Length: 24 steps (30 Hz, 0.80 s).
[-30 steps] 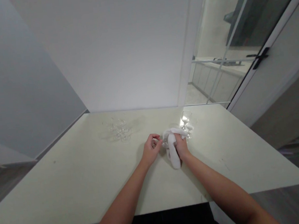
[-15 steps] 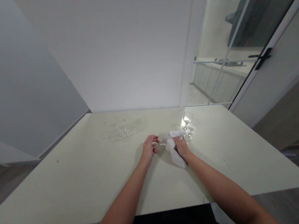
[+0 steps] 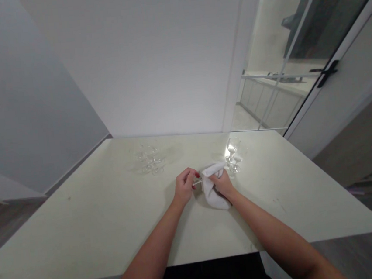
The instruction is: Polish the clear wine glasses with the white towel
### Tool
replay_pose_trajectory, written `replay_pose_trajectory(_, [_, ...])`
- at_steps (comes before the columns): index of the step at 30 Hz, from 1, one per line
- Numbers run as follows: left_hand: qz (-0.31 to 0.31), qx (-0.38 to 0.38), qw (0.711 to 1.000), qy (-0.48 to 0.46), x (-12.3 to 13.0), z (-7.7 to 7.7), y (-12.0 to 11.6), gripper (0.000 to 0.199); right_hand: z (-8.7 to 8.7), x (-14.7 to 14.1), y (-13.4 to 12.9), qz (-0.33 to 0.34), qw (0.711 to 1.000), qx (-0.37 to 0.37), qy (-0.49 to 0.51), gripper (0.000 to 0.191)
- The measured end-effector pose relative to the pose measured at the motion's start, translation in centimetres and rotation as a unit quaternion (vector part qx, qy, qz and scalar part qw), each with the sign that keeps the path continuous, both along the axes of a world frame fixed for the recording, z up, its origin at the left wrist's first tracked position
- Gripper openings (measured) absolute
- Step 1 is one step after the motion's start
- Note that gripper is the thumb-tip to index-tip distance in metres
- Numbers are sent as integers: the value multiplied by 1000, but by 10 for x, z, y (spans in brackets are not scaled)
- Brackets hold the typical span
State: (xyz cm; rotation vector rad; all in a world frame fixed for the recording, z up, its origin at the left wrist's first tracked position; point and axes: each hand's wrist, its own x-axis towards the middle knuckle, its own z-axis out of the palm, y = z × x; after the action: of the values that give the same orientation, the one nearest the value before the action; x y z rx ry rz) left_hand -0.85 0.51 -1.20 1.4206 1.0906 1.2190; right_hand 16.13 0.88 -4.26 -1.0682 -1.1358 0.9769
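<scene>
My left hand (image 3: 184,186) is closed on the stem end of a small stemmed glass (image 3: 197,182), which lies sideways above the table. A white cloth (image 3: 215,199) covers the rest of the glass, so its bowl is hidden. My right hand (image 3: 223,183) grips this cloth from the right side, its fingers partly tucked into the folds. Just beyond my right hand are clear stemmed glasses (image 3: 234,168), set close together. Farther left on the table stands a cluster of several clear glasses (image 3: 152,162), with outlines too faint to separate.
The pale table (image 3: 91,218) reaches from my body to a white wall panel (image 3: 153,72). At the back right is a glass-paned door (image 3: 275,78) with a black handle (image 3: 328,73). A grey wall (image 3: 37,97) stands on the left.
The cloth has shifted left along the glass and covers more of it. My right hand has moved slightly left with it, and my left fingers have changed position on the stem.
</scene>
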Motion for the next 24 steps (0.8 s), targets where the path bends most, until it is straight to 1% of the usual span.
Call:
replay_pose_trajectory(1, [-10,-58,998,-23,-1,-1,3,50,3,-1,-2,8,999,23,-24,27])
replay_pose_trajectory(3, [-35,-172,982,-70,-4,-3,10,54,9,-2,-6,36,997,48,-52,36])
replay_pose_trajectory(4, [-47,-212,972,-89,-6,-3,13,56,11,-2,-7,47,996,52,-62,38])
replay_pose_trajectory(5, [-53,-232,966,-101,-7,-2,15,57,12,-3,-7,52,995,54,-67,39])
replay_pose_trajectory(6, [-45,-227,967,-108,-7,-1,16,58,12,-4,-7,49,995,52,-66,38])
replay_pose_trajectory(7, [-20,-197,974,-107,-7,0,15,58,11,-6,-6,36,997,47,-55,35])
replay_pose_trajectory(8, [13,-143,985,-94,-6,1,13,55,10,-7,-5,17,999,35,-35,31])
replay_pose_trajectory(9, [43,-71,994,-64,-5,2,11,51,8,-8,-3,-5,1000,15,-6,28])
replay_pose_trajectory(10, [65,11,998,-20,-3,3,7,46,5,-9,-1,-28,999,-11,28,26])
replay_pose_trajectory(11, [73,92,993,34,-1,4,4,40,3,-10,2,-48,996,-38,63,25])
replay_pose_trajectory(12, [68,161,981,87,1,5,1,34,1,-10,4,-64,992,-61,93,25])
replay_pose_trajectory(13, [55,211,967,131,3,4,-2,30,-2,-9,6,-76,987,-77,117,25])
replay_pose_trajectory(14, [41,240,956,161,5,4,-3,27,-3,-8,8,-82,984,-83,131,25])
replay_pose_trajectory(15, [35,251,951,176,6,3,-3,24,-5,-6,9,-85,983,-84,137,25])
replay_pose_trajectory(16, [33,246,952,180,6,1,-2,21,-5,-5,10,-85,984,-80,135,24])
replay_pose_trajectory(18, [39,200,965,166,6,-3,2,18,-4,-3,9,-81,988,-66,115,24])
replay_pose_trajectory(20, [39,129,981,139,5,-7,8,19,-1,-3,7,-74,992,-40,96,29])
replay_pose_trajectory(22, [30,75,988,129,4,-9,11,21,3,-6,6,-66,991,-31,110,33])
replay_pose_trajectory(23, [29,68,988,136,3,-9,11,22,5,-7,5,-63,988,-41,131,34])
replay_pose_trajectory(24, [29,77,985,149,3,-8,9,23,6,-8,5,-63,984,-59,155,32])
